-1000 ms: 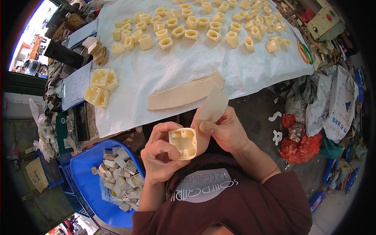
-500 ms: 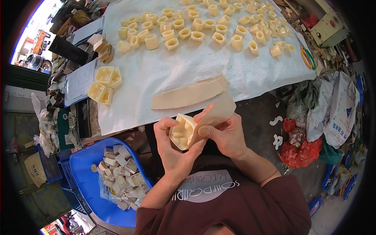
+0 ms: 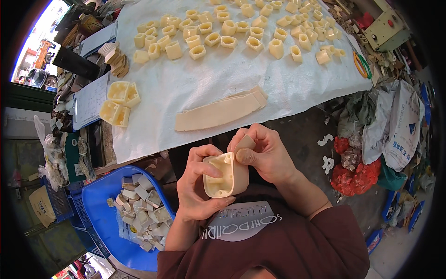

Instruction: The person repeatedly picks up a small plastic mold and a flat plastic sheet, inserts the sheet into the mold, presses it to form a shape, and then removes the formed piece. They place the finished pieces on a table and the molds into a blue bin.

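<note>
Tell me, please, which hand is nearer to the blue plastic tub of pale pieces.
Left. The left hand, holding the hollow cream block, appears just right of the tub; the right hand, pinching the thin beige strip, is farther right.

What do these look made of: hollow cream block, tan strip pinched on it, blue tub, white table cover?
Hollow cream block: likely moulded plastic or resin; smooth, slight sheen, rounded corners.
Tan strip: leather or rubber-like sheet, can't tell; thin, matte.
Blue tub: probably plastic; smooth, evenly coloured.
White table cover: perhaps plastic sheeting; creased, patchy sheen.
</note>
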A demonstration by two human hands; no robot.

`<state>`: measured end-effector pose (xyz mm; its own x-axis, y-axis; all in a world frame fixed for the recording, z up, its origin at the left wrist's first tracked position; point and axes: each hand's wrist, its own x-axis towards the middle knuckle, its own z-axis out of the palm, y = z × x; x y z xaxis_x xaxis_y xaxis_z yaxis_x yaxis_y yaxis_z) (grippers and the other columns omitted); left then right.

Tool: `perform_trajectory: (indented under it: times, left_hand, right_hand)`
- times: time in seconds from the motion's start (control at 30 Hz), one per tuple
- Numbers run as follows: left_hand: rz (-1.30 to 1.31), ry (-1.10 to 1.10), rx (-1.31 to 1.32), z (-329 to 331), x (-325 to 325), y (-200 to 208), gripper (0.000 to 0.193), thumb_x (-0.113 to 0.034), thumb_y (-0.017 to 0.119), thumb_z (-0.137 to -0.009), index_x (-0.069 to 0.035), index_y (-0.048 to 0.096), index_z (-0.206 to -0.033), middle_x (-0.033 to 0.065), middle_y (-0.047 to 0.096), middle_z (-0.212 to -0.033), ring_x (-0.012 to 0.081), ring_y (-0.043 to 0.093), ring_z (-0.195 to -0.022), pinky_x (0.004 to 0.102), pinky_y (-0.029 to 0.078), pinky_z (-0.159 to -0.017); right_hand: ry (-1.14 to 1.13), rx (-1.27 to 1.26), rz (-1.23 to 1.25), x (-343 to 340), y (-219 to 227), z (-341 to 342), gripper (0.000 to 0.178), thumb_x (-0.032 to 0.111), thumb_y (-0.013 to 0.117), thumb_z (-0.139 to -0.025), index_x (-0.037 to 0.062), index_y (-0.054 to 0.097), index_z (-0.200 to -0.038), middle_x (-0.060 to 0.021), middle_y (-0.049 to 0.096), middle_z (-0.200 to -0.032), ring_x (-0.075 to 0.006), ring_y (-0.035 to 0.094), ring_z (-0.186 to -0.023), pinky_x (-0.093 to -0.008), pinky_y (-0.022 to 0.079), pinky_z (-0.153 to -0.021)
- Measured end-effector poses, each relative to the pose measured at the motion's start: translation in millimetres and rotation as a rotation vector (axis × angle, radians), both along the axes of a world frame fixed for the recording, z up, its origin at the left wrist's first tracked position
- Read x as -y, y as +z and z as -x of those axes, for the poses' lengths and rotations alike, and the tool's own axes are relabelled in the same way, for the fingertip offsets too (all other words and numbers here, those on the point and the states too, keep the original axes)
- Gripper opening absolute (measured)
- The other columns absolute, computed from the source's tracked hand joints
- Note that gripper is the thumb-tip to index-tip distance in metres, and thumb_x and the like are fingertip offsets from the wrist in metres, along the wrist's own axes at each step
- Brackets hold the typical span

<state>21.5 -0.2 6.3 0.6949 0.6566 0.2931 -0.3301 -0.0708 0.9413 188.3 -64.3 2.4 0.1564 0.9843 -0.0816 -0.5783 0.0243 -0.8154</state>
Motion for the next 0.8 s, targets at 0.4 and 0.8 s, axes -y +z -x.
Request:
perform_trajectory:
  times: [0.4, 0.8]
  left_hand:
    - [0.024, 0.375, -0.421, -17.0, 21.2, 5.8, 0.069, -0.005, 0.078, -0.061, -0.002, 0.035, -0.116, 0.0103, 0.044, -0.109, 0.0207, 0.049, -0.105, 0.0324, 0.041, -0.089]
    - [-0.014, 0.212, -0.209, -12.5, 12.3, 0.7, 0.076, 0.009, 0.071, -0.065, -0.002, 0.034, -0.131, 0.014, 0.047, -0.12, 0.0234, 0.051, -0.109, 0.0333, 0.045, -0.09]
  right_hand:
    - [-0.249, 0.252, -0.14, -3.6, -4.3, 11.1, 0.016, 0.01, 0.066, -0.082, 0.0013, 0.052, -0.084, -0.0039, 0.053, -0.085, -0.0072, 0.054, -0.072, -0.02, 0.046, -0.057]
    - [-0.049, 0.199, -0.243, 1.3, -1.4, 5.7, 0.017, 0.01, 0.069, -0.079, 0.0065, 0.054, -0.084, -0.0022, 0.041, -0.094, -0.0093, 0.042, -0.085, -0.0246, 0.037, -0.077]
